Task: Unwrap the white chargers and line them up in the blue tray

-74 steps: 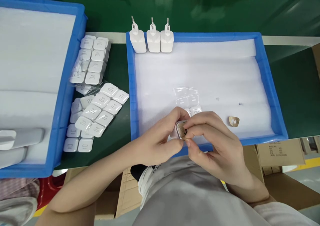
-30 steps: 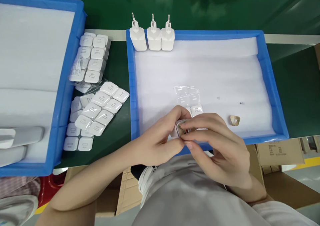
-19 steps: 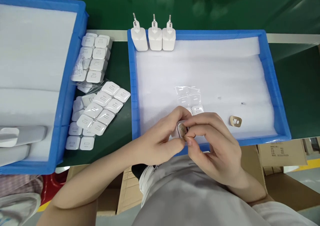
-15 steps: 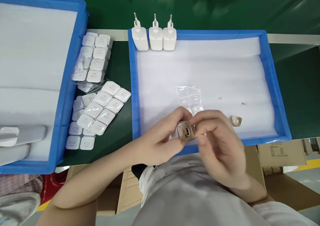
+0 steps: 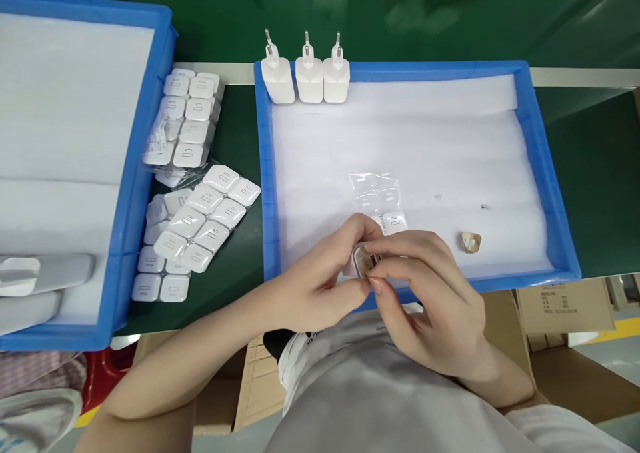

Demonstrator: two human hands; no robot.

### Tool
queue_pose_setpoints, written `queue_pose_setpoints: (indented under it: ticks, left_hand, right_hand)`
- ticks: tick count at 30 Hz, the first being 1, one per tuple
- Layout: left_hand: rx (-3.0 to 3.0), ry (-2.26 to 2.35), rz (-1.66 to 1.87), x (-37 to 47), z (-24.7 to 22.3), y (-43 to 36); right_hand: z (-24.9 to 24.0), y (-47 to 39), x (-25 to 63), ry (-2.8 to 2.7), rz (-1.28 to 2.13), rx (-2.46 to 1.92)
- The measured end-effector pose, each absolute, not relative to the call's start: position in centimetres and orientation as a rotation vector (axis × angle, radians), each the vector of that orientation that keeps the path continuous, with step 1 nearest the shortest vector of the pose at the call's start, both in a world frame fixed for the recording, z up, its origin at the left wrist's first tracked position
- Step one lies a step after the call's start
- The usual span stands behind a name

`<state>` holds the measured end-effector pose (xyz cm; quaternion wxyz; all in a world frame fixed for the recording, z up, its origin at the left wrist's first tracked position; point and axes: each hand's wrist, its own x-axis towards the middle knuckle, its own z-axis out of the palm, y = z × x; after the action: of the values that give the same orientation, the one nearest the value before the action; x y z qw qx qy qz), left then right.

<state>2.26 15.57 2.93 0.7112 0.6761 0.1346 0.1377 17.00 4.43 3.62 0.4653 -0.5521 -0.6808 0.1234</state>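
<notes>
My left hand (image 5: 325,279) is wrapped round a white charger (image 5: 363,259), its brown-covered port face turned up at the front of the blue tray. On that face rest the closed fingertips of my right hand (image 5: 430,293); what they pinch, if anything, is too small to tell, and they partly cover the ports. Just beyond my hands lies a clear plastic sheet (image 5: 376,189) with white caps (image 5: 395,221) in it. A small tan piece (image 5: 471,242) sits on the white lining to the right.
Three white chargers (image 5: 309,79) with pins up stand at the back left of the blue tray (image 5: 547,173). Left of it are packs of white caps (image 5: 205,199) and a second blue tray (image 5: 120,219) holding white pieces (image 5: 60,271). Cardboard boxes (image 5: 565,306) are below the table edge.
My right fingertips have shifted left across the charger's face and now cover more of its ports. The view has shifted very slightly.
</notes>
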Motion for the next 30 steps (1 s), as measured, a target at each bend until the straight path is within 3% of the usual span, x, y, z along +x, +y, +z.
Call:
queue_pose_setpoints:
  ticks: [9,15,20,24,30]
  left_hand:
    - [1.467,0.238,0.304,2.3,2.3,15.6]
    - [1.463,0.198,0.318,1.9,2.2,15.8]
    - [1.505,0.132,0.331,1.5,1.8,16.1]
    - [1.551,0.151,0.322,1.2,1.6,16.0]
    - [1.451,0.341,0.315,1.4,2.0,15.5]
  right_hand:
    - [3.9,4.2,16.8,-1.422,0.543,-1.375]
    - [4.0,4.3,18.8,-0.975,0.840,-1.294]
    - [4.4,3.4,22.6,-0.909,0.303,-1.503]
    - [3.9,1.1,26.4,-1.462,-0.079,-1.868]
    - [2.8,-0.8,28.5,-1.869,0.123,-1.913]
